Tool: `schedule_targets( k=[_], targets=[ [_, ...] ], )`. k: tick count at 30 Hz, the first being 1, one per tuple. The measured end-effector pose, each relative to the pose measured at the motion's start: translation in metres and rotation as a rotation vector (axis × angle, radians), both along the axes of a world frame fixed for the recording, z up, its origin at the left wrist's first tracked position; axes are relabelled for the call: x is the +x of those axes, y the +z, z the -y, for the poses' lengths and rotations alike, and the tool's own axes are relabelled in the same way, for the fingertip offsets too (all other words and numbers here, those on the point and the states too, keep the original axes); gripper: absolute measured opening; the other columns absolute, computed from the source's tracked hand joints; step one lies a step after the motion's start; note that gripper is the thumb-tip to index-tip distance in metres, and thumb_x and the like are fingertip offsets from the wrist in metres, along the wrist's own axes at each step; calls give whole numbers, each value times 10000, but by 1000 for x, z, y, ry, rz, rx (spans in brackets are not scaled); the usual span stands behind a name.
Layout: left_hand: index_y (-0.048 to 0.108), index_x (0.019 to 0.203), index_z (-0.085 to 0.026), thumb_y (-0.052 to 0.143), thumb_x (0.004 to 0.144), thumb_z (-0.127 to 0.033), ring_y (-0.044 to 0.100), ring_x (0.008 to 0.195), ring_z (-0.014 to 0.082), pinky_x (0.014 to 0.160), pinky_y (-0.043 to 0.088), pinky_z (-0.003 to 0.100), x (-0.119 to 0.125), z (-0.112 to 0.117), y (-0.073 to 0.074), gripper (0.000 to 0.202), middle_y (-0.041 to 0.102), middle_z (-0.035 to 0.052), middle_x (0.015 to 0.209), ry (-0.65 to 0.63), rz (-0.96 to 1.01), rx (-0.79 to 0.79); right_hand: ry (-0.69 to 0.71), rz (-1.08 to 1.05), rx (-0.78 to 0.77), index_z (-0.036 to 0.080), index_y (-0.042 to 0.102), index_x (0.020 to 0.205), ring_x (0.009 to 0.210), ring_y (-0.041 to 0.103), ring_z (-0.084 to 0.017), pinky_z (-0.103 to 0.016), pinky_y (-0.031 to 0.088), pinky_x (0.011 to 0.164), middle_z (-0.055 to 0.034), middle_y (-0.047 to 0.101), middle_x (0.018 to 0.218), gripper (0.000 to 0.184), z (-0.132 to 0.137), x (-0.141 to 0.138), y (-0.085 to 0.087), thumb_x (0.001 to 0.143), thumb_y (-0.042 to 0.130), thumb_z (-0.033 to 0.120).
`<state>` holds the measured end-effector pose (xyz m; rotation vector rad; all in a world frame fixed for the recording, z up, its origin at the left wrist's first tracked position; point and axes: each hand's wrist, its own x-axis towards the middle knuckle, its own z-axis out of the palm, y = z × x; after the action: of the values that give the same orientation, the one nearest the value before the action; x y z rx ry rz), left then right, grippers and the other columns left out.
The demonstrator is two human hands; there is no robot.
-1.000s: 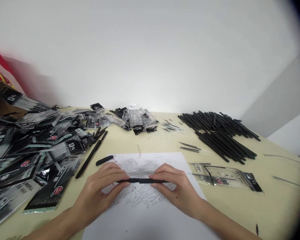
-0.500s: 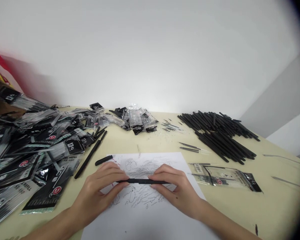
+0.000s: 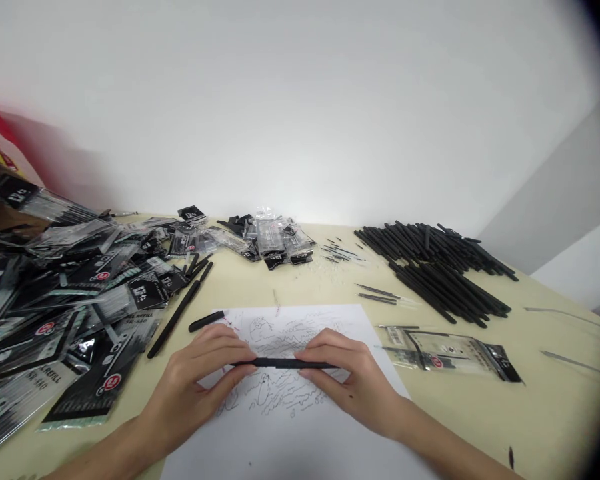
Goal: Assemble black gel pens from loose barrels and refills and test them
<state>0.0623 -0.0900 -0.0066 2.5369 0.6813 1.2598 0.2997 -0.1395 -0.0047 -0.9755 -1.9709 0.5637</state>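
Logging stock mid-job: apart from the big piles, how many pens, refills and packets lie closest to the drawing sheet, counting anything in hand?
Pens: 3 (held pen between left hand and right hand; long pen; short pen)
Thin refills: 2 (upper refill; lower refill)
Packet: 1
Total: 6

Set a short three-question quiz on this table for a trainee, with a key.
1. True or false: the left hand and the right hand both hold the black pen over the scribbled paper sheet.
2. Multiple choice: what lies just right of the sheet? A) a clear refill packet B) a coffee mug C) a pair of scissors
3. Fill in the blank: the heap of refill packets lies on the ____ side of the table, as the person faces it.

Key: 1 true; 2 A; 3 left.
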Motion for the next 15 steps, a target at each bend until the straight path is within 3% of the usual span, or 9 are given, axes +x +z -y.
schedule_targets(
  k=[15],
  targets=[
    [654,874,-193,628,753,-108,599,753,166,754,502,330,1,-1,1,150,683,22,751,-8,-13,8,5,35,-23,186,632,1010,740,569,-161,-275,485,641,-70,626,821,183,1,2,0,848,549,185]
  ],
)
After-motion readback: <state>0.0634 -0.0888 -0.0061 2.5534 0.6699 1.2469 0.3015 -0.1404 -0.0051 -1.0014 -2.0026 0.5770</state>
